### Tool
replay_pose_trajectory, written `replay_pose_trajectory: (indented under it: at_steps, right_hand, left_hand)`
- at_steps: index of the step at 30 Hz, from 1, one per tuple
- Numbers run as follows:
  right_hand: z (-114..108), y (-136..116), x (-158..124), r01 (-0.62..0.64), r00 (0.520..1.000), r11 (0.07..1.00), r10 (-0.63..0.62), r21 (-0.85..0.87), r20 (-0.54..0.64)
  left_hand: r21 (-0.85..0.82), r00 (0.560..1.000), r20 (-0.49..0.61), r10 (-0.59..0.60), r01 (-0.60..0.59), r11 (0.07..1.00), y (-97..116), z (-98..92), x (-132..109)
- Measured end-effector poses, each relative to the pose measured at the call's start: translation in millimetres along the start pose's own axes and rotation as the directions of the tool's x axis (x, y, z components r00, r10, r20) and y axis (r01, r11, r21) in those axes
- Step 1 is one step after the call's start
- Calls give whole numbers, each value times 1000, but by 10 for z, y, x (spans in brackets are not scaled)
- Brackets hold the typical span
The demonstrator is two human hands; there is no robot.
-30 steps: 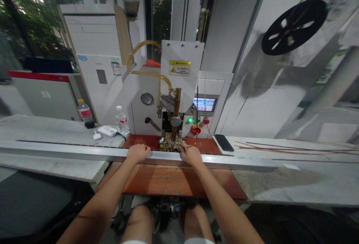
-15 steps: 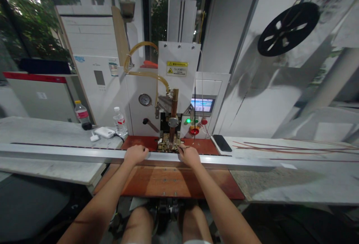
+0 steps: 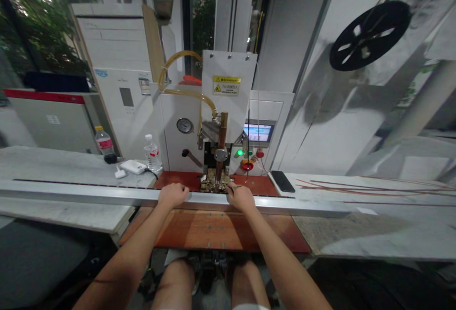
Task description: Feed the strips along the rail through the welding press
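A long silvery metal rail (image 3: pixel 107 197) lies crosswise in front of me, with a thin dark strip (image 3: pixel 89 185) running along its far edge. My left hand (image 3: pixel 173 195) is closed over the strip and rests on the rail, left of the machine's working point. On the right, my right hand (image 3: pixel 241 198) is closed too, its thumb and fingers pinching at the strip close to the small brass-coloured fixture (image 3: pixel 210 180). A copper-coloured rod (image 3: pixel 221 134) comes down onto that fixture between my hands. The fingertips are partly hidden.
Behind the fixture stands a white machine (image 3: pixel 228 106) with a lit screen (image 3: pixel 259 132) and a red button (image 3: pixel 247 164). Two bottles, one a clear bottle (image 3: pixel 152 154), and a white power bank (image 3: pixel 133 166) stand left. A phone (image 3: pixel 282 181) and copper-coloured rods (image 3: pixel 356 187) lie right.
The view has shifted very slightly. Both hands, the strip and the rail stay in the same place.
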State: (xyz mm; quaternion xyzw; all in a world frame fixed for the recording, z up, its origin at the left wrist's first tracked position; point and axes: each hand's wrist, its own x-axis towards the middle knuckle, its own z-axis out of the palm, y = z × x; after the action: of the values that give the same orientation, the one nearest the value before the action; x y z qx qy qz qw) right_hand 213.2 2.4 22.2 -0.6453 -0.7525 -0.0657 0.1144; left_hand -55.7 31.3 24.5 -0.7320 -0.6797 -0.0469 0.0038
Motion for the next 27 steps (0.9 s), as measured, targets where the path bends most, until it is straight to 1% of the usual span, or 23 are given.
replay_pose_trajectory:
  at_steps: [4,13,27]
  right_hand:
    - [6,7,-1,3,1000,1000,-3,-3,-3]
    - [6,8,4,6,1000,1000,-6,-7,-8]
    - [-41,-22,5,-62,996,997,65,-42,64]
  left_hand:
    - [2,1000,-14,4,-4,1000,-7,18,4]
    - [1,1000,-3,1,-1,1000,-24,53,25]
    - [1,1000,-6,9,-9,1000,-18,54,17]
